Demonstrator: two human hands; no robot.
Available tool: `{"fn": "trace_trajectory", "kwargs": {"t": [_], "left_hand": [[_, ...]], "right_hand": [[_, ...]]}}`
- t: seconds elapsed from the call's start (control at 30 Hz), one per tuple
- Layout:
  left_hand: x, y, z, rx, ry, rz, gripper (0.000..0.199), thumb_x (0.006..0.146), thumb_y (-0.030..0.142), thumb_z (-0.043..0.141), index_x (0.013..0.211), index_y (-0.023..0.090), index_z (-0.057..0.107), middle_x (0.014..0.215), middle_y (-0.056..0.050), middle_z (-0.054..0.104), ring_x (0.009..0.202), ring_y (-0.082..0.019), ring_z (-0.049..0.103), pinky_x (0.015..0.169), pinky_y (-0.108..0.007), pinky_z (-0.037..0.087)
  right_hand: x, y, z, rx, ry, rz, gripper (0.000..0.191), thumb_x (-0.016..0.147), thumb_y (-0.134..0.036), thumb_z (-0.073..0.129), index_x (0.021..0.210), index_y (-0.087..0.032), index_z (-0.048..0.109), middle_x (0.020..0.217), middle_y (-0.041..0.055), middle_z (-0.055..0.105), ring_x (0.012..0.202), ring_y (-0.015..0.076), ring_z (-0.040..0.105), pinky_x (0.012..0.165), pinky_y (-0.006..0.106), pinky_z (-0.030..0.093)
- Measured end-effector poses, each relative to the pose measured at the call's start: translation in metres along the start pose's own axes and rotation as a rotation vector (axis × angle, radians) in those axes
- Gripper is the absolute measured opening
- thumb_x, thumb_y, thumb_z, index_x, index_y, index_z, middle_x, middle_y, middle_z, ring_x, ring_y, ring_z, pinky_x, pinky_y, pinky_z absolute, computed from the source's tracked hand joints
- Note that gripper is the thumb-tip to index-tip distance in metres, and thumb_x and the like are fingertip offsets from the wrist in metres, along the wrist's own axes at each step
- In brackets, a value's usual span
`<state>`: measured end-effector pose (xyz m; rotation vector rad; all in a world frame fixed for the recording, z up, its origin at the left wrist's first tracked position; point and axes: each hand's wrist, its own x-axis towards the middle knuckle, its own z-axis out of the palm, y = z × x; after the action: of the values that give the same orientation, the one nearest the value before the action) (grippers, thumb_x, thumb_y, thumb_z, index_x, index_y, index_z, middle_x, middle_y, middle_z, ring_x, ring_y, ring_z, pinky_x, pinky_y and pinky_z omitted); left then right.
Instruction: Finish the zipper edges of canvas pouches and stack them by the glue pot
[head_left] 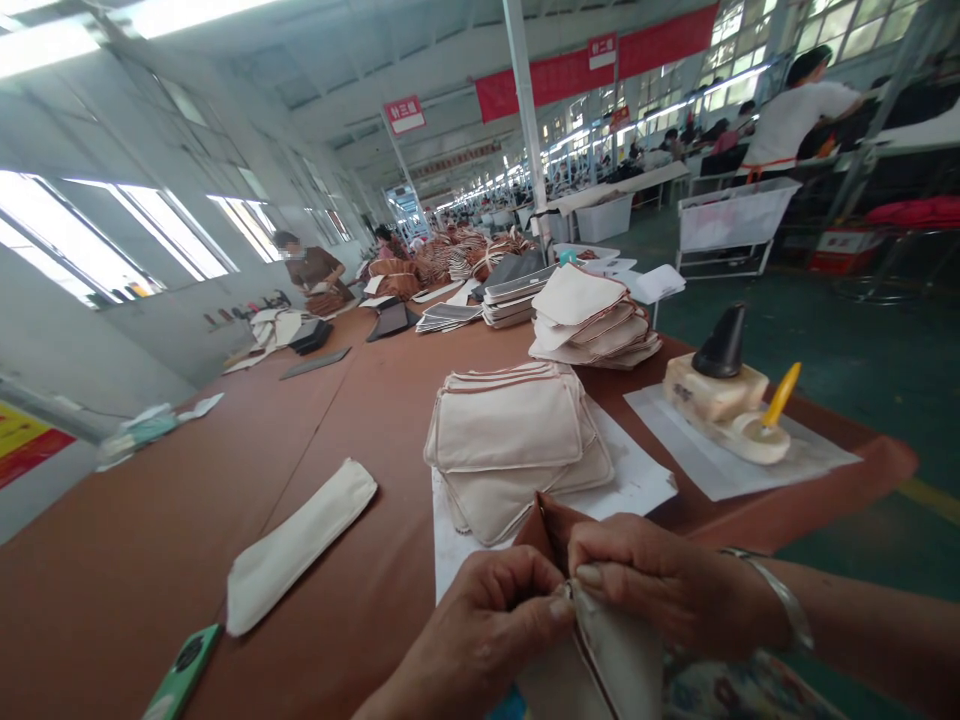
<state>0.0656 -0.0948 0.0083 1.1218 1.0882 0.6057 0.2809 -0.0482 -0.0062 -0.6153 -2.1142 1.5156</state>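
My left hand (499,620) and my right hand (660,575) meet at the bottom centre, thumbs and fingers pinching the edges of one sewn fabric piece (622,650). It is off-white on the side facing me, with a dark seam or slit down its middle, and a brown part (551,525) sticks up behind my fingers. Its lower end runs out of view. Just beyond lies a stack of off-white sewn pieces (510,425) on a white sheet (637,475). One narrow off-white piece (300,545) rests alone to the left.
A yellow-handled brush (782,395) stands in a small dish beside a block with a black cone (721,342) at the right. Another stack (589,315) is behind. A green phone (182,675) lies at lower left. Co-workers stand farther off, one across the brown table (360,400).
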Motion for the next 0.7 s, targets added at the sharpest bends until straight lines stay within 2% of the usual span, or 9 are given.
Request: {"fn": "trace_trajectory", "kwargs": {"t": [0.13, 0.23, 0.33, 0.4, 0.5, 0.6, 0.7], "left_hand": [[0.007, -0.003, 0.004, -0.033, 0.061, -0.069, 0.03, 0.074, 0.04, 0.073, 0.071, 0.013, 0.06, 0.062, 0.001, 0.051, 0.056, -0.009, 0.039, 0.053, -0.022, 0.027], [0.008, 0.0, 0.009, 0.045, 0.122, -0.052, 0.027, 0.075, 0.038, 0.069, 0.071, 0.013, 0.06, 0.062, 0.001, 0.051, 0.056, -0.009, 0.038, 0.052, -0.022, 0.027], [0.008, 0.004, 0.014, 0.229, 0.171, 0.018, 0.02, 0.078, 0.032, 0.062, 0.07, 0.014, 0.061, 0.065, 0.0, 0.052, 0.059, -0.011, 0.04, 0.053, -0.022, 0.028], [0.008, 0.006, 0.017, 0.379, 0.213, 0.077, 0.017, 0.079, 0.026, 0.058, 0.067, 0.014, 0.061, 0.064, 0.0, 0.052, 0.06, -0.012, 0.042, 0.054, -0.023, 0.03], [0.011, 0.007, 0.019, 0.512, 0.276, 0.137, 0.018, 0.079, 0.022, 0.054, 0.064, 0.015, 0.06, 0.063, -0.001, 0.054, 0.061, -0.013, 0.045, 0.056, -0.023, 0.034], [0.013, 0.006, 0.019, 0.499, 0.257, 0.122, 0.017, 0.078, 0.022, 0.054, 0.062, 0.016, 0.057, 0.061, 0.001, 0.051, 0.058, -0.011, 0.043, 0.054, -0.022, 0.033], [0.014, 0.003, 0.016, 0.4, 0.17, 0.056, 0.016, 0.078, 0.026, 0.055, 0.068, 0.015, 0.059, 0.064, 0.001, 0.05, 0.059, -0.011, 0.04, 0.053, -0.022, 0.03]], "right_hand": [[0.0, 0.005, -0.001, 0.121, 0.005, 0.066, 0.033, 0.098, -0.044, 0.042, 0.079, -0.017, 0.049, 0.075, -0.0009, 0.045, 0.065, 0.012, 0.039, 0.057, 0.022, 0.033], [0.004, 0.004, -0.001, 0.205, 0.032, 0.046, 0.031, 0.093, -0.046, 0.051, 0.082, -0.016, 0.052, 0.078, -0.001, 0.048, 0.069, 0.012, 0.041, 0.06, 0.022, 0.035], [0.009, 0.001, 0.001, 0.21, 0.064, 0.111, 0.021, 0.081, -0.032, 0.066, 0.081, -0.016, 0.053, 0.074, -0.0029, 0.049, 0.065, 0.0101, 0.041, 0.055, 0.019, 0.033], [0.012, 0.001, 0.003, 0.175, 0.091, 0.172, 0.012, 0.076, -0.019, 0.066, 0.077, -0.015, 0.054, 0.067, -0.0042, 0.05, 0.06, 0.0085, 0.04, 0.05, 0.018, 0.03], [0.013, 0.003, 0.006, 0.131, 0.149, 0.184, 0.006, 0.073, -0.01, 0.06, 0.072, -0.014, 0.056, 0.065, -0.0042, 0.052, 0.059, 0.0077, 0.041, 0.049, 0.017, 0.03], [0.012, 0.006, 0.007, 0.135, 0.173, 0.196, 0.007, 0.071, -0.007, 0.059, 0.072, -0.014, 0.059, 0.065, -0.0042, 0.054, 0.059, 0.0077, 0.042, 0.049, 0.016, 0.031], [0.01, 0.007, 0.009, 0.141, 0.187, 0.224, 0.008, 0.07, -0.007, 0.059, 0.073, -0.014, 0.062, 0.064, -0.0035, 0.056, 0.059, 0.0087, 0.044, 0.05, 0.018, 0.032]]}}
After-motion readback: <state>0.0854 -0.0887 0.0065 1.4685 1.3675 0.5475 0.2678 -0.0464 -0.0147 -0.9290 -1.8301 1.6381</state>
